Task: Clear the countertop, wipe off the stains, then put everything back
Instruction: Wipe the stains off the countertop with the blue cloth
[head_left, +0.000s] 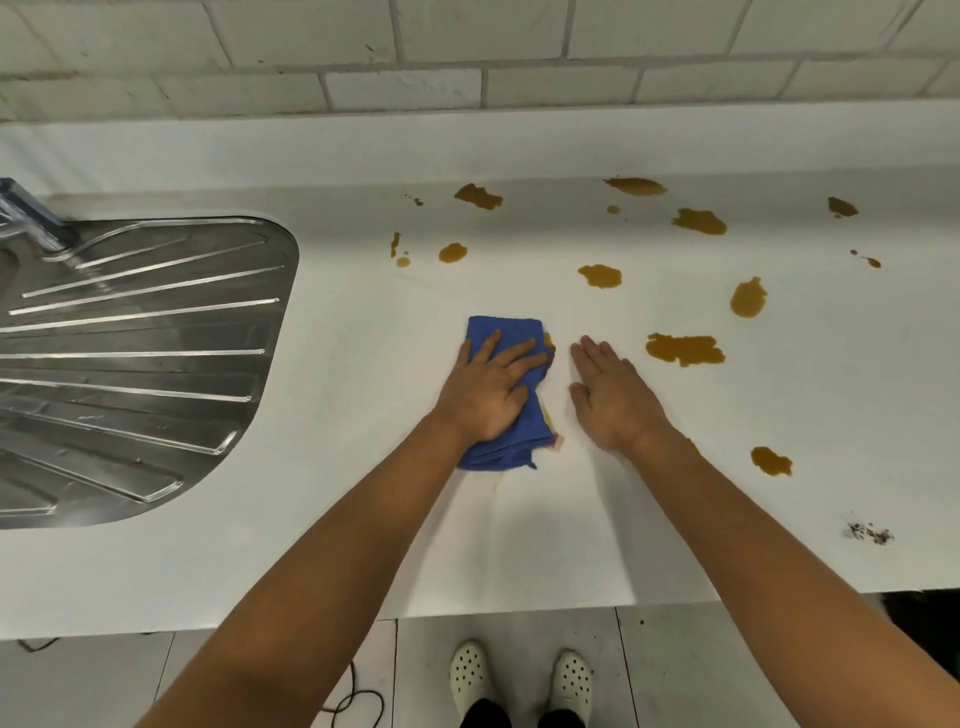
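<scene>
A folded blue cloth (506, 332) lies on the white countertop (363, 322), a little left of the middle. My left hand (488, 387) presses flat on the cloth with its fingers spread and straight. My right hand (613, 395) rests flat on the bare countertop just to the right of the cloth. Several brown-yellow stains dot the counter to the right and behind, among them a wide one (684, 349) close to my right hand and one (600, 275) farther back. A small smear (549, 340) shows at the cloth's right edge.
A steel sink drainboard (135, 353) is set into the counter at the left, with a tap (21, 208) at its back. A tiled wall (467, 57) runs behind. Dark crumbs (870, 532) lie near the front right edge. Below are floor tiles, a cable (358, 696) and my shoes.
</scene>
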